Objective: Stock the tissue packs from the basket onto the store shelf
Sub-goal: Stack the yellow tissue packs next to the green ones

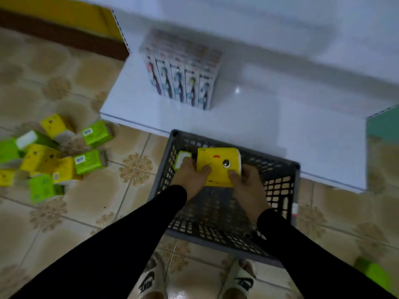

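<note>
A yellow tissue pack [220, 164] with a chick face is held over the grey plastic basket [278, 190]. My left hand [191, 176] grips its left side and my right hand [246, 183] grips its right side, thumbs on top. A green tissue pack [181, 159] shows just left of my left hand, inside the basket. The white store shelf [259, 117] lies low in front of the basket, with a box of toothbrushes [183, 72] on it.
Several yellow and green tissue packs [54, 156] lie scattered on the tiled floor at the left. Another green pack [375, 272] lies at the lower right. My feet in slippers [151, 283] stand behind the basket. A teal panel [384, 126] stands at the right.
</note>
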